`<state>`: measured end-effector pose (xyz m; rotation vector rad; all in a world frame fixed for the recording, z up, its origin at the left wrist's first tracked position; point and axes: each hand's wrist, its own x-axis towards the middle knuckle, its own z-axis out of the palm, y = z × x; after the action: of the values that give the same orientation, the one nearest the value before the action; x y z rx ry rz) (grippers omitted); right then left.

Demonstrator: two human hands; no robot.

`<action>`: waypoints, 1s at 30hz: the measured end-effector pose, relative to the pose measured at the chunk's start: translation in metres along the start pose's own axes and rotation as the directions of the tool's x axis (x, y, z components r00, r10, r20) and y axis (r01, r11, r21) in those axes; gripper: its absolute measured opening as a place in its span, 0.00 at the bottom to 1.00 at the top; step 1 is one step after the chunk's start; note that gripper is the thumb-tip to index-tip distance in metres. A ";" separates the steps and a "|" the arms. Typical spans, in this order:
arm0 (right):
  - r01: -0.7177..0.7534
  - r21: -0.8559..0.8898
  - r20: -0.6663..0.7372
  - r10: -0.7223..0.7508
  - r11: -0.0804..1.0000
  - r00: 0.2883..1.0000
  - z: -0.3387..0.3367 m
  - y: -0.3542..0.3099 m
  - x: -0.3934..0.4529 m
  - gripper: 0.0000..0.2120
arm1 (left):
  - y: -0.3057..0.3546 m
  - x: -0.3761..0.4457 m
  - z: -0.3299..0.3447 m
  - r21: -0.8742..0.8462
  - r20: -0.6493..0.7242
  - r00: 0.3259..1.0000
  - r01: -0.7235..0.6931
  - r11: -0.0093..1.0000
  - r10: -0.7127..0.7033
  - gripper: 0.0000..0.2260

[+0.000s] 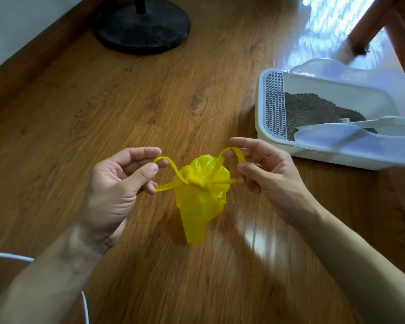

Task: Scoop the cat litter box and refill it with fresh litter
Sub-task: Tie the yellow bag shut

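Two hands are holding one small yellow bag up over the wood floor, bag hanging between and just below both grips. Left hand is pinching the left handle strip, strip looping over its thumb and fingers. Right hand is pinching the right handle strip the same way, loop running over its fingertips. Both grips are clenched on the strips, which are crossing at a gathered neck midway between them. Bag body is tapering down toward the floor; cannot tell if it is touching. White litter box is sitting on the floor beyond the right grip, well apart from it, grey litter inside, white scoop lying in it, mesh strip along the near wall. Black round stand base is sitting far beyond the left grip. White cable is curving near the left forearm.
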<state>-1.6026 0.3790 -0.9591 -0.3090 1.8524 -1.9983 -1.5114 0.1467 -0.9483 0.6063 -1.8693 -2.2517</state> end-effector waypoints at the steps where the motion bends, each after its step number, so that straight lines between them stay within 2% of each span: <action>1: -0.018 0.000 -0.007 0.018 1.000 1.000 -0.001 0.001 -0.001 0.20 | 0.000 0.000 -0.001 -0.007 -0.026 0.999 0.021 1.000 -0.021 0.08; 5: -0.050 -0.031 -0.007 0.050 0.998 0.999 -0.004 0.006 -0.002 0.22 | -0.001 0.001 -0.006 -0.025 -0.074 0.995 0.070 0.997 -0.072 0.07; 9: 0.002 -0.111 0.034 0.001 0.994 0.999 -0.003 0.002 -0.003 0.22 | 0.000 0.000 -0.005 -0.047 -0.028 0.994 0.104 0.993 -0.105 0.07; 13: 0.069 -0.106 0.077 -0.061 0.992 0.995 -0.001 -0.005 -0.002 0.25 | 0.010 0.001 -0.003 -0.242 0.046 0.986 0.169 0.955 -0.163 0.12; 15: 0.124 -0.145 0.102 -0.110 0.982 0.989 0.002 -0.006 -0.001 0.27 | 0.015 -0.001 -0.001 -0.283 0.101 0.985 0.165 0.945 -0.142 0.15; 17: 0.175 -0.195 0.117 -0.154 0.965 0.981 0.007 -0.006 -0.001 0.27 | 0.016 -0.003 0.001 -0.243 0.132 0.987 0.122 0.962 -0.091 0.20; 20: 0.208 -0.198 0.155 -0.178 0.958 0.972 0.015 -0.005 -0.002 0.26 | 0.015 -0.004 0.002 -0.099 0.176 0.984 -0.016 0.995 0.033 0.24; 23: 0.223 -0.241 0.152 -0.190 0.944 0.970 0.018 -0.001 -0.002 0.25 | 0.011 -0.005 0.004 0.028 0.122 0.991 -0.065 0.997 0.061 0.29; 27: 0.244 -0.415 0.063 -0.240 0.877 0.969 0.017 0.010 0.000 0.22 | 0.003 -0.002 0.005 0.132 0.043 0.995 -0.091 0.987 0.086 0.21; 30: 0.165 -0.509 0.016 -0.183 0.845 0.983 0.016 0.019 0.004 0.29 | -0.002 0.004 -0.002 0.249 0.009 0.992 -0.121 0.961 0.123 0.15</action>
<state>-1.5971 0.3614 -0.9769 -0.6152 2.4360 -1.5842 -1.5140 0.1440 -0.9518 0.5146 -2.1425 -1.9530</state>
